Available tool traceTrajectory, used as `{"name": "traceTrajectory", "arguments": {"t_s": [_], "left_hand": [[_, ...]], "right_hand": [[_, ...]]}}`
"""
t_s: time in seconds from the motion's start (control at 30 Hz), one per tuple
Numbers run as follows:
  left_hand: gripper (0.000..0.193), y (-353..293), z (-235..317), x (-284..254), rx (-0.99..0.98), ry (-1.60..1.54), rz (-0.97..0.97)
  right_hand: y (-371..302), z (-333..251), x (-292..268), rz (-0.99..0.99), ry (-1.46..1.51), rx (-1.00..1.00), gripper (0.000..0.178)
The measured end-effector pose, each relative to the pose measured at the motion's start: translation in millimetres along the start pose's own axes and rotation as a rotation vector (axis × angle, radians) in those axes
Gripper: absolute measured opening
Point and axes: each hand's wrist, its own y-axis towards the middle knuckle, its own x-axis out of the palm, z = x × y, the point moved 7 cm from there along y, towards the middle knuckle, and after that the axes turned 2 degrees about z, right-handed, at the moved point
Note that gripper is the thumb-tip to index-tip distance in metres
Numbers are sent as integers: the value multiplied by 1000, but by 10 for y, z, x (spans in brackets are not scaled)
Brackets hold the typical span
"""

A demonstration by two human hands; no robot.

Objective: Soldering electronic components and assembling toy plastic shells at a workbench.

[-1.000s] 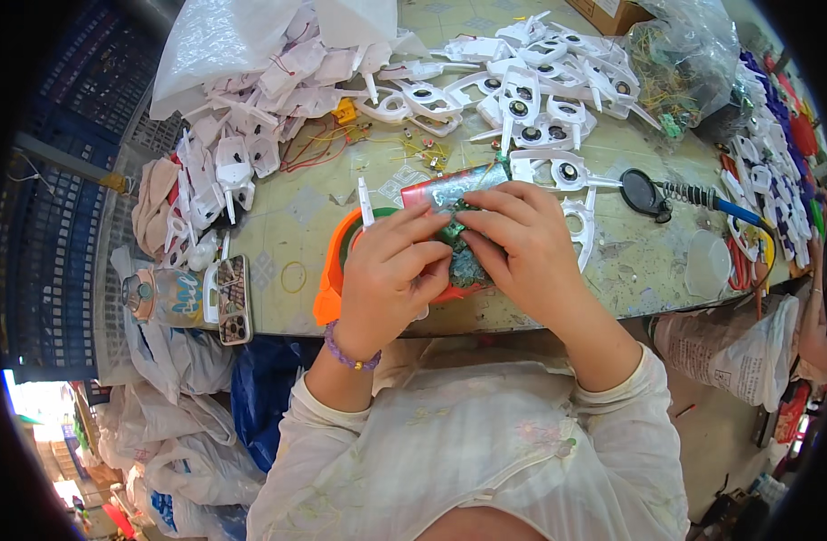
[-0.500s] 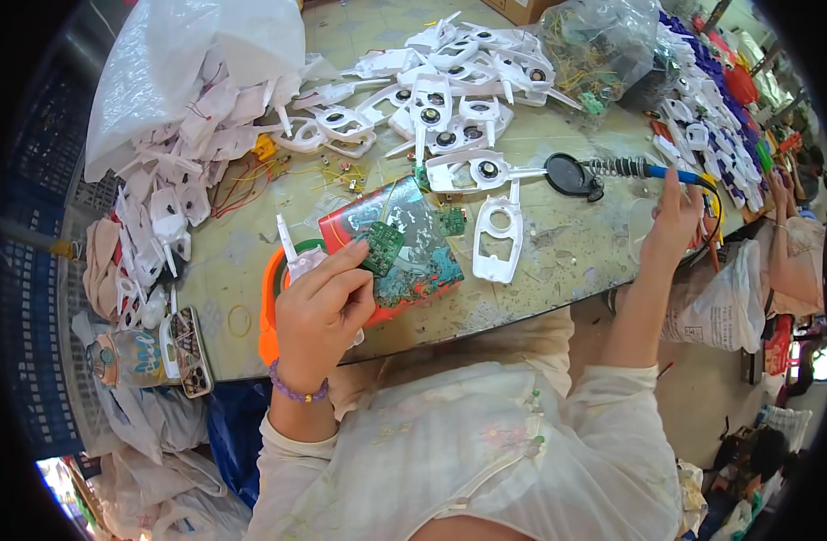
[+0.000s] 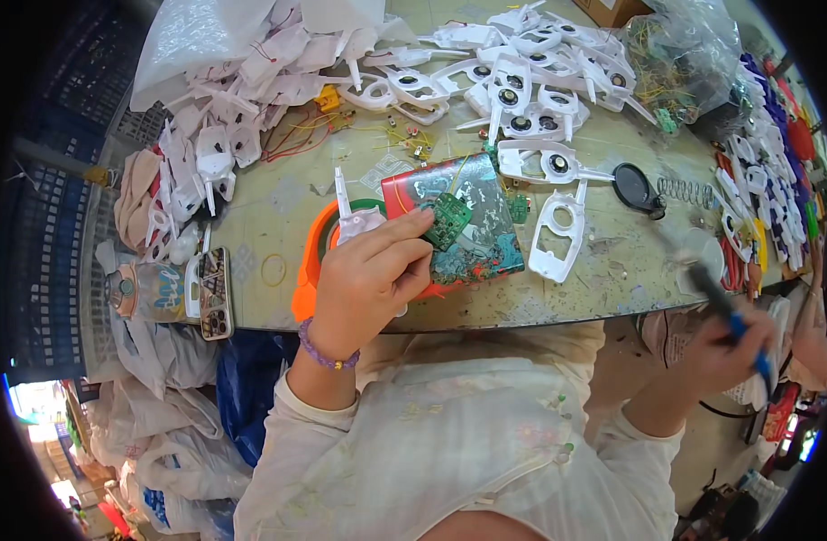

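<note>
My left hand (image 3: 373, 279) pinches the edge of a green circuit board (image 3: 451, 222) over a worn red box (image 3: 411, 187) with a scuffed, grimy top. Blurred by motion, my right hand (image 3: 727, 350) grips a soldering iron (image 3: 712, 290) with a blue handle beyond the table's front edge at the right. Its coil-spring holder (image 3: 686, 191) lies on the table beside a round black dish (image 3: 633, 186). Just right of the box are a smaller green board (image 3: 520, 209) and a white plastic frame (image 3: 557, 236). An orange ring-shaped object (image 3: 310, 270) sits left of the box, partly behind my left hand.
White plastic housings (image 3: 512, 95) with black round parts are heaped at the back, more pale pieces (image 3: 292, 68) at the left. A clear bag of wires (image 3: 679, 68) stands back right. A phone (image 3: 216, 293) and a rubber band (image 3: 274, 270) lie at the left front.
My right hand has drawn the soldering iron out of the spring holder and brought it down towards me. My left hand still holds the board over the box. The whole view has shifted.
</note>
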Motion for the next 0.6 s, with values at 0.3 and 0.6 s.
{"name": "traceTrajectory", "arguments": {"t_s": [0.3, 0.6], "left_hand": [[14, -32, -31, -13, -1, -24, -39], [13, -44, -40, -14, -57, -22, -100]], "right_hand": [[-151, -1027, 771, -294, 941, 181, 31], [-157, -1218, 904, -414, 1031, 17, 18]]}}
